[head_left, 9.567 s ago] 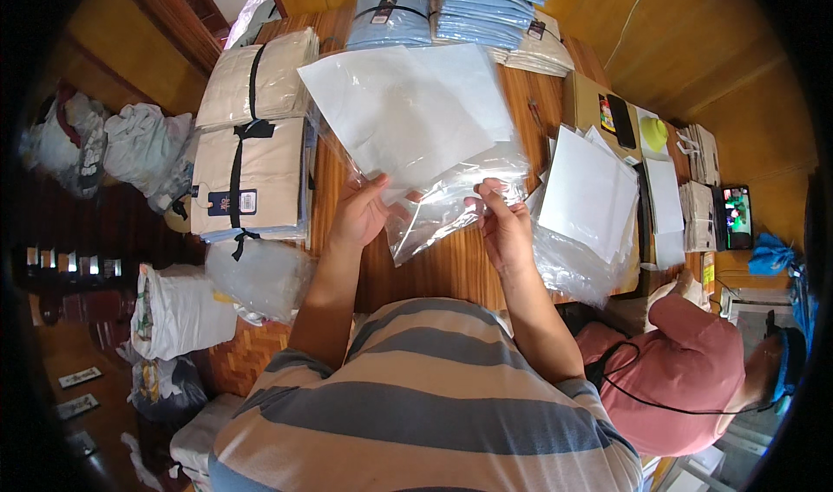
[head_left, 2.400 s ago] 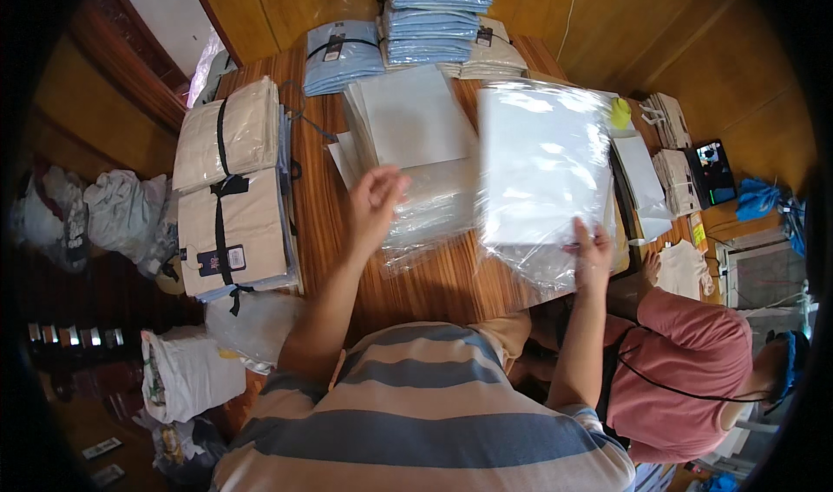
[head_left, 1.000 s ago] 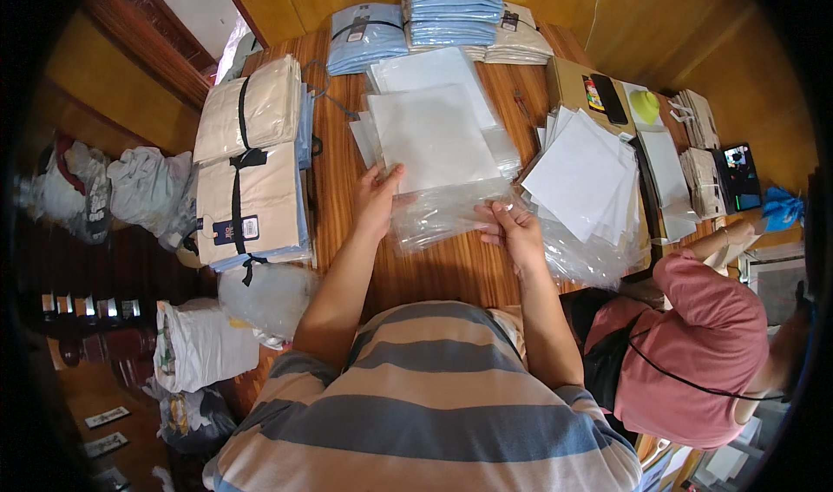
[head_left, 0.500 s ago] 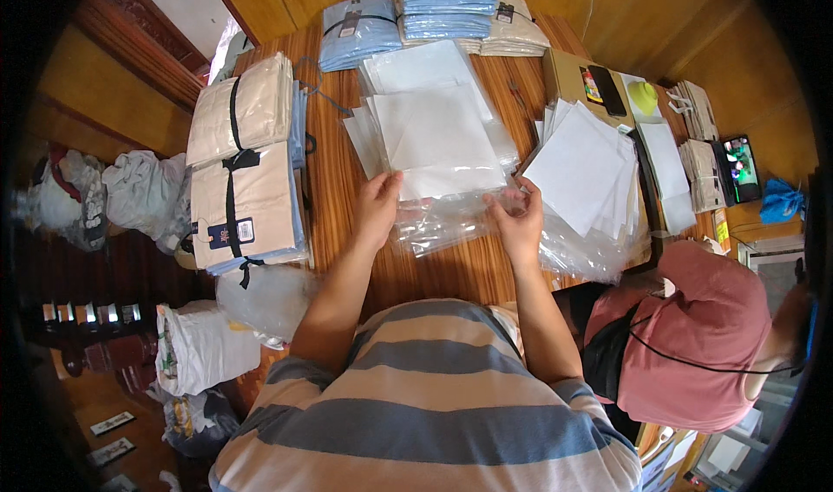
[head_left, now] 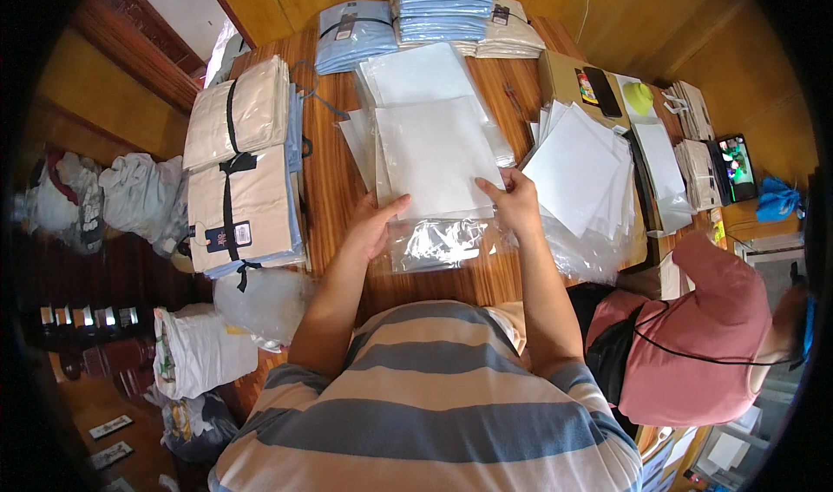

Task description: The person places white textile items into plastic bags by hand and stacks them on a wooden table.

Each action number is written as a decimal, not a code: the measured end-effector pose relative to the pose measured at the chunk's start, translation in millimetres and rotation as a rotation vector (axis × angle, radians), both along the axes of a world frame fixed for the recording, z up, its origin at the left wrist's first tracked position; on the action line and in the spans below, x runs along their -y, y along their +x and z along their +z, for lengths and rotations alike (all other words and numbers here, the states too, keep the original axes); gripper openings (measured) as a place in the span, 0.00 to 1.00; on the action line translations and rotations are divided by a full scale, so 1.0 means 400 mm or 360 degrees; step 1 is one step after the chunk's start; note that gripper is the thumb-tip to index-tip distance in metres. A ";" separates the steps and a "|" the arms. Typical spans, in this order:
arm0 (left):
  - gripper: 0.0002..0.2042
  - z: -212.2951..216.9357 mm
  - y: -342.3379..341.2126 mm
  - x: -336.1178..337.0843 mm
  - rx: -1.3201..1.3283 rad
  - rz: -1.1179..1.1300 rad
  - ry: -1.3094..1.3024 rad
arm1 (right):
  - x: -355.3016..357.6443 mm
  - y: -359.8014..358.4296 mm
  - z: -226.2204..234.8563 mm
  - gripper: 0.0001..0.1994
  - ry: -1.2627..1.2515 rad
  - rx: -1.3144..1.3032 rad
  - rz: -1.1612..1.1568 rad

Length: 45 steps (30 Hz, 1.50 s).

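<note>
Your hands: left hand (head_left: 375, 225) and right hand (head_left: 514, 202) pinch side edges of white sheet (head_left: 441, 158), at middle of striped wooden tabletop (head_left: 330, 171). Clear plastic bag (head_left: 441, 239) is around or under sheet, cannot tell which. At left, beige bundle (head_left: 247, 195) carries dark-blue label (head_left: 217, 238) with white sticker (head_left: 242, 232). Blue bundle (head_left: 366, 48) behind has dark tag (head_left: 346, 25). Wall (head_left: 659, 36): yellow-brown panels.
</note>
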<state>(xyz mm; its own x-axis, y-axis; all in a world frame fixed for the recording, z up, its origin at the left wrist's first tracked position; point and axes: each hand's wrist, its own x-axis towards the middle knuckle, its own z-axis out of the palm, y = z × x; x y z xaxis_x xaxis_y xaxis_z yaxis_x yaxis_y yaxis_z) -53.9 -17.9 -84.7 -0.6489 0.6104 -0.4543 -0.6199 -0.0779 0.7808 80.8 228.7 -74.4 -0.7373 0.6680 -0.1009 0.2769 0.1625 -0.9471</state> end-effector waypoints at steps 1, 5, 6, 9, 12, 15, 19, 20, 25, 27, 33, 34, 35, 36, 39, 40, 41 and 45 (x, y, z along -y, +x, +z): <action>0.25 -0.012 -0.001 0.010 0.0027 0.0059 0.0021 | -0.003 -0.002 0.002 0.18 0.0070 0.0133 -0.0069; 0.23 -0.020 -0.006 0.030 -0.0073 0.0152 -0.0146 | -0.066 0.065 0.063 0.15 0.0736 0.0116 -0.0456; 0.23 -0.012 -0.009 0.034 -0.0066 0.0158 -0.0110 | -0.101 0.097 0.083 0.15 0.0749 -0.0012 -0.0531; 0.22 0.001 -0.022 0.049 -0.0013 0.0157 0.0000 | -0.245 0.211 0.101 0.16 0.0981 -0.0022 -0.0911; 0.21 0.004 -0.038 0.056 0.0076 0.0118 0.0094 | -0.381 0.324 0.057 0.19 0.1216 0.0361 -0.1145; 0.21 0.048 -0.037 0.041 0.0114 0.0148 0.0193 | -0.487 0.412 -0.033 0.21 0.1255 0.0583 -0.1041; 0.24 0.066 -0.040 0.046 0.0126 0.0215 0.0355 | -0.414 0.349 -0.015 0.25 0.1661 0.0442 -0.0948; 0.24 0.076 -0.041 0.053 0.0105 0.0172 0.0403 | -0.346 0.304 0.029 0.26 0.1786 0.0264 -0.0901; 0.20 0.140 -0.012 0.028 0.0220 0.0383 0.0492 | 0.012 0.119 0.115 0.45 -0.0612 -0.0491 0.0452; 0.19 0.144 -0.013 0.036 0.0307 0.0361 0.0486 | 0.095 0.077 0.129 0.46 -0.0439 -0.0499 0.0529; 0.23 0.151 -0.005 0.029 0.0082 0.0267 0.0455 | 0.087 0.059 0.126 0.31 -0.0430 -0.0424 0.0384; 0.24 0.163 0.000 0.027 0.0073 0.0239 0.0414 | 0.083 0.057 0.133 0.28 -0.0558 -0.0385 0.0301; 0.26 0.169 0.005 0.025 0.0063 0.0208 0.0373 | 0.080 0.060 0.137 0.22 -0.0580 -0.0391 0.0306; 0.27 0.169 0.008 0.020 -0.0009 0.0210 0.0364 | 0.069 0.068 0.140 0.22 -0.0552 -0.0464 0.0426; 0.29 0.169 0.018 0.012 -0.0178 0.0194 0.0321 | 0.044 0.093 0.166 0.23 -0.0757 -0.0671 0.0536; 0.30 0.167 0.022 0.015 -0.0196 0.0170 0.0299 | 0.048 0.102 0.193 0.24 -0.1015 -0.0728 0.0397; 0.30 0.165 0.022 0.011 -0.0213 0.0145 0.0275 | 0.043 0.102 0.200 0.25 -0.1075 -0.0646 0.0309; 0.27 0.151 0.033 -0.048 -0.0385 0.0016 0.0074 | -0.008 0.079 0.167 0.17 -0.0587 -0.0092 0.0174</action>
